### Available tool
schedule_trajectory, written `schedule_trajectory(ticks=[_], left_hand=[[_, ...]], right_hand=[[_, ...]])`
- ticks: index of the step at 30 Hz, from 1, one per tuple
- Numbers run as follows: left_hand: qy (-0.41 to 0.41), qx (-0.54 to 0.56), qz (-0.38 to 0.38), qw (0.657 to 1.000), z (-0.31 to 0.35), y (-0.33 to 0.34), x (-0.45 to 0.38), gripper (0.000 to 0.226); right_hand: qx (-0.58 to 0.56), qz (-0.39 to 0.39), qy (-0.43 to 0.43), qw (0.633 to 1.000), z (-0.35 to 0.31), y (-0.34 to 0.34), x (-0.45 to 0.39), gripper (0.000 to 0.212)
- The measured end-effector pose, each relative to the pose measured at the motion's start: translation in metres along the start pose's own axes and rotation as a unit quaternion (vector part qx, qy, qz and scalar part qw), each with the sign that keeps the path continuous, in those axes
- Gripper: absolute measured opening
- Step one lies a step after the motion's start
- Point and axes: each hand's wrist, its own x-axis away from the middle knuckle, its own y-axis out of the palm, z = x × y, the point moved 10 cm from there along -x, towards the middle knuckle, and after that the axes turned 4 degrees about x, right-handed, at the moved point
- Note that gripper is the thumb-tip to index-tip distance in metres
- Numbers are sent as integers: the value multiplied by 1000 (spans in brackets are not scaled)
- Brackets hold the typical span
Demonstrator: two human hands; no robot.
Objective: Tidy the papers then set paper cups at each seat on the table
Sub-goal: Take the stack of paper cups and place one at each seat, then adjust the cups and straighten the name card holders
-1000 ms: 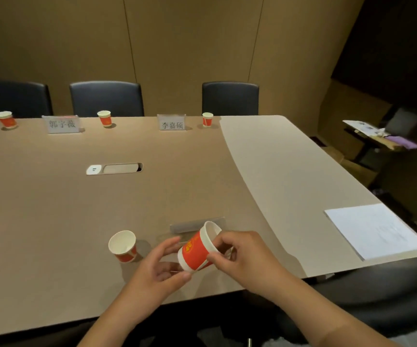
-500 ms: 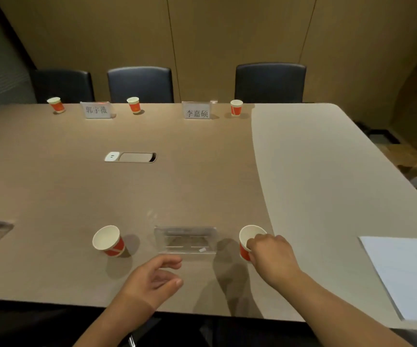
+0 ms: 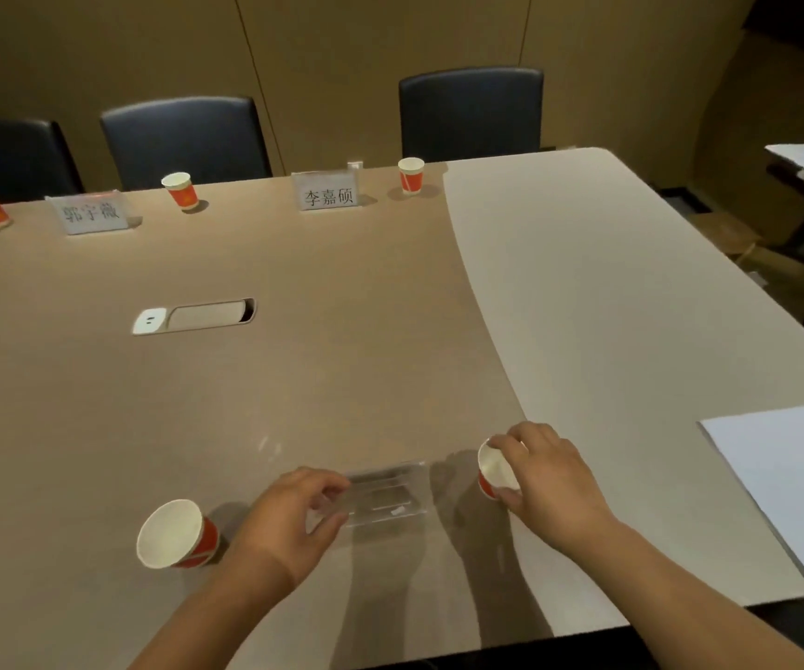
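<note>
the right hand [image 3: 552, 481] grips a cup [image 3: 495, 471] standing on the table [image 3: 342, 360], just right of the clear stand [image 3: 385, 493]. the left hand [image 3: 288, 519], fingers curled, pinches the stand's left end; another cup [image 3: 177, 534] stands left of it, papers [image 3: 786, 476] far right.

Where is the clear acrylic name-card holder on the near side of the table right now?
In the head view, the clear acrylic name-card holder lies near the table's front edge, between the left hand touching it and the right hand gripping a red-and-white paper cup.
</note>
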Motion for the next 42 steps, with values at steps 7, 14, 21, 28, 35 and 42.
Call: schedule_trajectory(ticks=[7,14,21,28,35,42], left_hand=[[18,-237,-86,967,-13,46,-57,65],[-9,-301,-155,941,-45,70,-67,43],[-2,-281,-171,944,-54,73,-70,44],[22,-293,-145,945,-49,68,-68,61],[69,-224,-13,972,-74,-7,-36,74],[-65,-138,38,988,-137,-87,29,34]], right_hand=[[36,-166,-30,985,4,33,-20,84],[27,-179,76,980,14,49,-24,75],[66,-206,69,974,11,61,-22,79],[101,-207,78,970,4,49,-19,101],[26,-104,29,994,-81,10,-23,79],[-31,-83,-103,991,-201,5,-34,35]])
